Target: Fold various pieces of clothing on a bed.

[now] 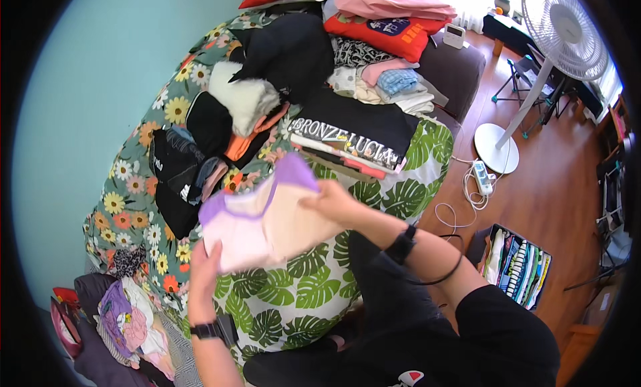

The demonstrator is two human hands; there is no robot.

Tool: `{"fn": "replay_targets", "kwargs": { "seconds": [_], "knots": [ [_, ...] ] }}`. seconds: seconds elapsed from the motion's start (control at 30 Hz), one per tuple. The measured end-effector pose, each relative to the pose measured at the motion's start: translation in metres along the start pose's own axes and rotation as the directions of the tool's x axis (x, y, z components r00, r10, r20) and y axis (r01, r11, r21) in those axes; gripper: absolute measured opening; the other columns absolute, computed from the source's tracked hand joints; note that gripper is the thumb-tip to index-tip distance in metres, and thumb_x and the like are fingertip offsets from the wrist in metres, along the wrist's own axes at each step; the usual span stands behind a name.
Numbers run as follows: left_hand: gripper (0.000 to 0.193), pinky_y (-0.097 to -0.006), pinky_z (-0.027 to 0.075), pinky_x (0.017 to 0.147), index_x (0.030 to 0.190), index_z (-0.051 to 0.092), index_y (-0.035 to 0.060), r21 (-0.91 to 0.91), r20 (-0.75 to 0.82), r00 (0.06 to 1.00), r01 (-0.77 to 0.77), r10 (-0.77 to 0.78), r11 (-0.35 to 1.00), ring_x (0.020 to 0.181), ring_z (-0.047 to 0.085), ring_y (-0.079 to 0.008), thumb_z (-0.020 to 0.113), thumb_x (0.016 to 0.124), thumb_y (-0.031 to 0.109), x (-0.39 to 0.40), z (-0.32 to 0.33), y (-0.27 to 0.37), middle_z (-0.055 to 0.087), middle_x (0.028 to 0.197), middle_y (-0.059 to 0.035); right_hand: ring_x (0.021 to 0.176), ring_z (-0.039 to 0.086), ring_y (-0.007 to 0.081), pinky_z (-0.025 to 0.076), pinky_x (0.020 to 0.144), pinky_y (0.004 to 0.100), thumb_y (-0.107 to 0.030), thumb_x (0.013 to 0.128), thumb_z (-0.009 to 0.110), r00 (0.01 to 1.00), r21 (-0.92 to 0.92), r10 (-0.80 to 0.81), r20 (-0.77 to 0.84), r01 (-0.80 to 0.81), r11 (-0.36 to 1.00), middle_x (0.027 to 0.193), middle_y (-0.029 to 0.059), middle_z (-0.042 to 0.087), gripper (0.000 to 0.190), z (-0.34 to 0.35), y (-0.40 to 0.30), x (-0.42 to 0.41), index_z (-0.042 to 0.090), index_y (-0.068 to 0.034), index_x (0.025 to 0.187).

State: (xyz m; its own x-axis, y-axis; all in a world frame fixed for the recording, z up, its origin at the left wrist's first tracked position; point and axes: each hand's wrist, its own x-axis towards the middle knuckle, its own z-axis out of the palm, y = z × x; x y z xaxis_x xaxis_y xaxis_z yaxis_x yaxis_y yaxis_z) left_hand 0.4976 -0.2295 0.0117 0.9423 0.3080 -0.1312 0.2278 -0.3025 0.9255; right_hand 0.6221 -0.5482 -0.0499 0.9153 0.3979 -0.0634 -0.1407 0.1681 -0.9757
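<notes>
Between my two hands a pale pink and cream garment with purple trim [250,232] is stretched out, slightly blurred. My left hand [204,267] grips its lower left edge. At its right side, my right hand [330,204] pinches it beside a purple part. Below the garment spreads a white cloth with green leaf print [320,287]. Just beyond my right hand is a stack of folded clothes, topped by a black shirt with white lettering [350,127].
Dark clothes [175,177] and a white fluffy item [240,97] lie on flowered fabric. A clothes pile [125,317] sits lower left. On the wooden floor stand a white fan [526,107], a power strip with cables [482,177] and a box of folded clothes [518,267].
</notes>
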Motion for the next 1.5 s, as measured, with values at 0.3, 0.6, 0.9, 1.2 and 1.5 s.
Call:
{"fn": "replay_targets", "kwargs": {
  "seconds": [0.3,0.6,0.9,1.2,1.5],
  "knots": [
    [0.029,-0.0277,0.050,0.070,0.109,0.064,-0.0013,-0.112,0.251,0.915,-0.297,0.316,0.948,0.075,0.062,-0.0113,0.060,0.097,0.025,0.235,0.214,0.121,0.069,0.093,-0.0045,0.080,0.067,0.0145,0.054,0.073,0.0284,-0.004,0.086,0.065,0.809,0.102,-0.261,-0.527,0.365,0.925,0.096,0.0088,0.069,0.026,-0.150,-0.058,-0.020,0.062,0.007,0.110],
    [0.027,-0.0478,0.044,0.085,0.105,0.064,0.0008,0.718,-0.086,0.588,-0.523,0.804,0.459,0.098,0.058,-0.0388,0.063,0.085,0.020,0.236,0.269,0.087,0.063,0.103,-0.0188,0.102,0.058,0.0233,0.049,0.081,0.0340,-0.009,0.073,0.074,0.457,-0.528,-0.489,-0.743,0.050,0.848,0.118,0.0170,0.053,0.058,-0.178,-0.024,-0.016,0.047,0.000,0.124],
    [0.091,-0.0555,0.025,0.112,0.147,0.038,0.0114,0.764,0.436,0.769,-0.591,0.467,0.260,0.141,0.027,-0.0442,0.057,0.080,0.069,0.217,0.304,0.117,0.028,0.153,-0.0253,0.140,0.025,0.0463,0.016,0.113,0.0593,-0.069,0.072,0.063,0.871,-0.999,-0.491,-0.033,-0.039,-0.002,0.149,0.0288,0.031,0.089,-0.171,-0.066,0.033,0.046,-0.017,0.143],
    [0.092,-0.0487,0.037,0.105,0.142,0.042,0.0068,0.639,0.438,0.704,-0.682,0.559,0.357,0.131,0.044,-0.0386,0.064,0.074,0.065,0.246,0.288,0.081,0.047,0.140,-0.0221,0.142,0.022,0.0464,0.013,0.115,0.0566,-0.067,0.074,0.062,0.941,-0.989,-0.333,-0.062,-0.013,0.146,0.149,0.0282,0.032,0.089,-0.160,-0.041,0.057,0.044,-0.016,0.144],
    [0.069,-0.0558,0.023,0.112,0.134,0.052,0.0086,0.697,0.215,0.685,-0.607,0.696,0.381,0.137,0.032,-0.0401,0.066,0.080,0.050,0.148,0.262,0.077,0.042,0.141,-0.0219,0.138,0.030,0.0463,0.024,0.112,0.0547,-0.051,0.082,0.066,0.951,-0.999,-0.310,0.006,-0.007,-0.040,0.149,0.0286,0.032,0.081,-0.195,-0.036,0.054,0.034,-0.022,0.150]
  ]
}}
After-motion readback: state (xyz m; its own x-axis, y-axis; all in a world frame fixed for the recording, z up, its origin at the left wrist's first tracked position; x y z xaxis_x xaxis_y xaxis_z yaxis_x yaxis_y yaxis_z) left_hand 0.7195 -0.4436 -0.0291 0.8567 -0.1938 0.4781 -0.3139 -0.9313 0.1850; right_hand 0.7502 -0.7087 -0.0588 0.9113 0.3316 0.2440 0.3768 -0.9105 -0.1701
